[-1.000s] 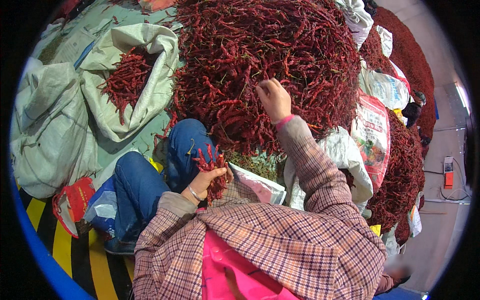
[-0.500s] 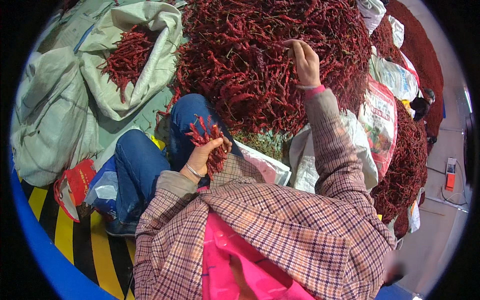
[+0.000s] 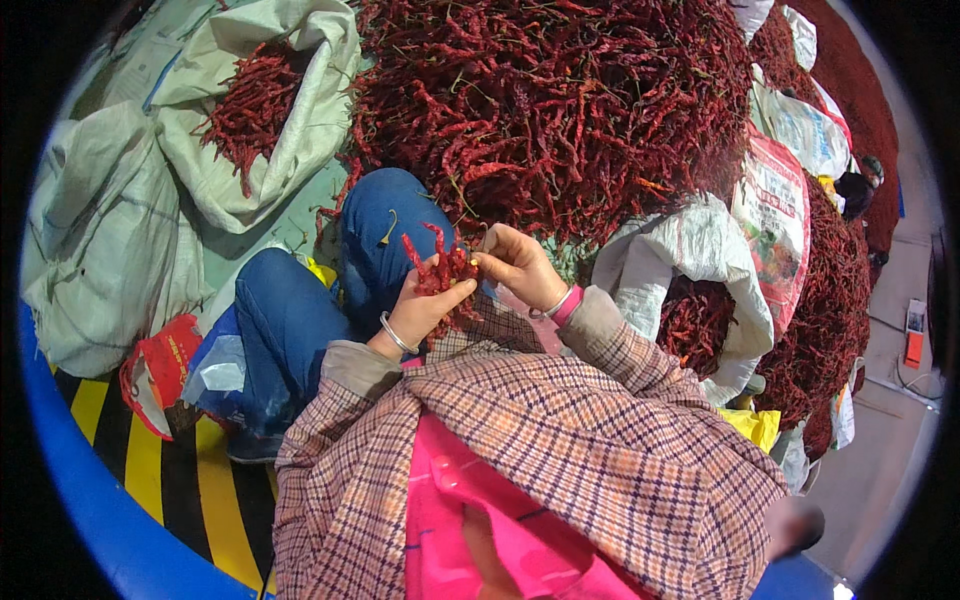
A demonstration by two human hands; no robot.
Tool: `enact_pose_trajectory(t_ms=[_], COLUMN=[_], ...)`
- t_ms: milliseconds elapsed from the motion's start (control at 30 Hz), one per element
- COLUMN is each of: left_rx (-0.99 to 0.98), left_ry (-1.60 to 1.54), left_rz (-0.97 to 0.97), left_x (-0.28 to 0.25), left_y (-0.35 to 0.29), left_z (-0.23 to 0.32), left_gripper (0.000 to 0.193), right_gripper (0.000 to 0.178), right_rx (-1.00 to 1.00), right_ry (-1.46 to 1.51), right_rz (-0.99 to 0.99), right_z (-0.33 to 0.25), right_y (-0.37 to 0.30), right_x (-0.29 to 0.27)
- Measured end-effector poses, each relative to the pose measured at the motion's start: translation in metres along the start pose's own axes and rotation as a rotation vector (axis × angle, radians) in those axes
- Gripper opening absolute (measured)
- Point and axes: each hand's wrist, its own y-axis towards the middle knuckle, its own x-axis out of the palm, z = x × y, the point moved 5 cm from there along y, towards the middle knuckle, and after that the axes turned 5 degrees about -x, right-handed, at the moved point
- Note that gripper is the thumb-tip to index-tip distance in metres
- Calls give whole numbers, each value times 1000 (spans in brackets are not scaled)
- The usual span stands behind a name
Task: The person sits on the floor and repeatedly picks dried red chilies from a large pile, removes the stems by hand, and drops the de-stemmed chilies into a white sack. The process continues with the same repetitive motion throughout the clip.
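A bunch of dried red chilies (image 3: 443, 270) is gripped in my left hand (image 3: 425, 308), its tips sticking up past the thumb. Against the right side of this bunch, my right hand (image 3: 522, 265) pinches the end of a chili between thumb and fingertips; the exact contact is small and partly hidden. A loose pale-green chili stem (image 3: 388, 228) shows over my blue-jeaned knee (image 3: 385, 200). Beyond both hands rises a big heap of dried red chilies (image 3: 560, 110).
At the upper left, an open white woven sack (image 3: 335, 90) holds chilies. Another open white sack (image 3: 745, 270), with chilies inside, stands right of my right forearm. More heaps and a printed sack (image 3: 775, 225) lie farther right. A red bag (image 3: 160, 365) rests by my foot.
My right hand has come back from over the heap, down and left to the bunch in my left hand. The sack beside my right arm has come into fuller view.
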Motion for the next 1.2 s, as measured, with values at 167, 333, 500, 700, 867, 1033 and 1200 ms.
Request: enact_pose_trajectory(t_ms=[167,333,500,700,867,1033,1200], left_rx=[-34,-53,51,-136,-192,-210,-190], left_ry=[-160,-209,164,-370,-245,-321,-270], left_rz=[10,29,-290,-1,48,69,75], left_x=[0,-5,22,-30,-33,-39,-39], left_y=[2,12,-26,-4,-6,-4,-2], left_z=[6,32,20,-3,-28,-29,-30], left_gripper=[17,12,25,20,18,18,19], right_gripper=[15,11,13,42,34,30,38], right_rx=[-327,-491,-155,-189,-459,-333,-222], right_ry=[-778,-827,-1127,-1316,-1630,-1638,-1388], right_rz=[44,370,327,-276,-271,-291,-272], right_z=[-34,-42,-30,-38,-5,6,-35], right_y=[13,37,46,37,111,139,155], right_x=[11,10,-93,-50,-35,-56,-85])
